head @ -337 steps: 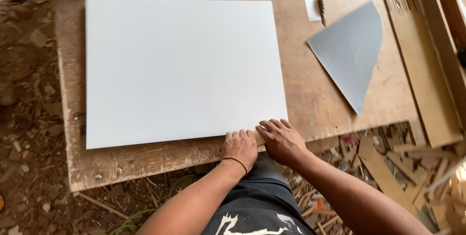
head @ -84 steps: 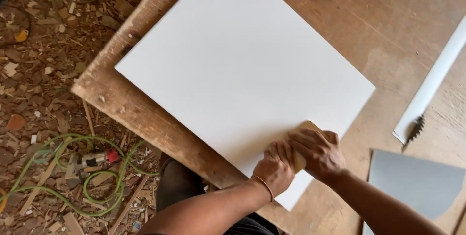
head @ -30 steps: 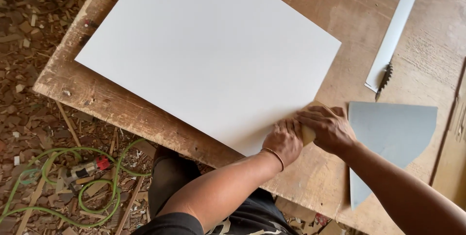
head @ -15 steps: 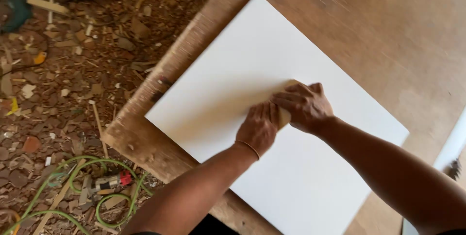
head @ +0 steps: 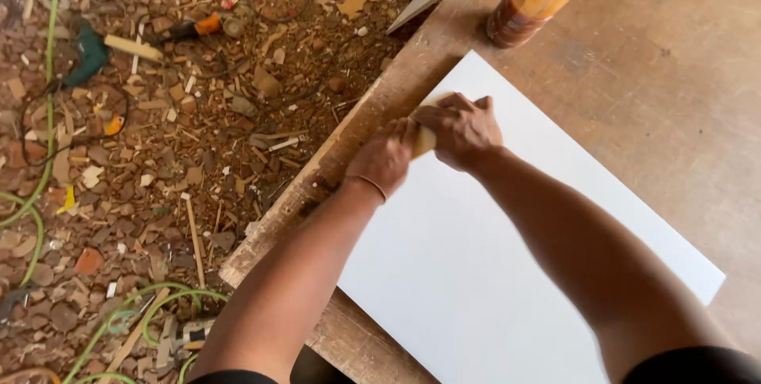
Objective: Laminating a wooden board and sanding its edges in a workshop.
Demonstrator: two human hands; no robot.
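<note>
On white panel (head: 507,273), fingers (head: 468,106) seemingly clasping block (head: 426,142)

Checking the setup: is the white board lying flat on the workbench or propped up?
Flat. The white board lies flush on the wooden workbench, both hands pressing a small block against its edge.

From my remote seat I see two bare forearms running up from the bottom of the frame. The left hand (head: 386,158) wears a thin band at its wrist; the right hand (head: 464,129) wears nothing. Dark short sleeves (black, it seems) edge the bottom corners.
</note>
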